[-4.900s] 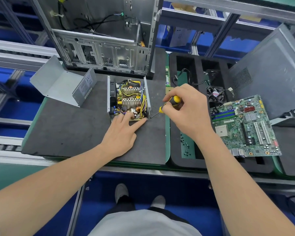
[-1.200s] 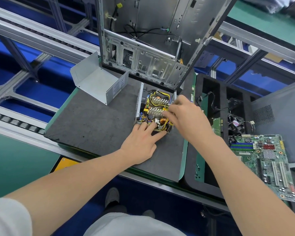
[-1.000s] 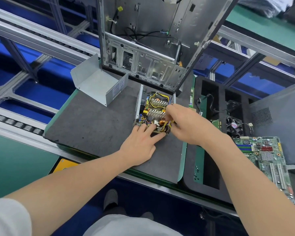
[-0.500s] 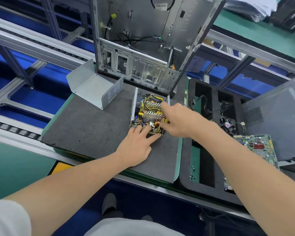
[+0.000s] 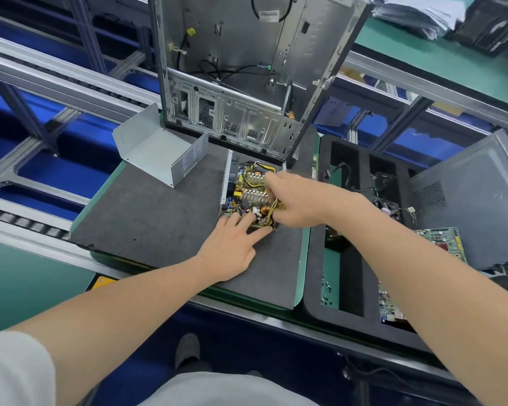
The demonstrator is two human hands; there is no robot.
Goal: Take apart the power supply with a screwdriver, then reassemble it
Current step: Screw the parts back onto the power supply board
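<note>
The opened power supply lies on the grey foam mat, its heat sinks, coils and yellow wires exposed. Its removed metal cover rests to the far left. My left hand lies flat at the unit's near edge, fingers spread and touching the board. My right hand is curled over the unit's right side, its fingertips at the far heat sink. Only a sliver of yellow under that hand shows where the screwdriver is; its shaft and tip are hidden.
An empty computer case stands open right behind the power supply. To the right, a black foam tray holds a fan, cables, loose screws and a motherboard. A grey side panel leans at far right.
My right hand has come from beside the unit to over its right side, and its fingers have reached further back to the far heat sink. The left hand has stayed on the near edge.
</note>
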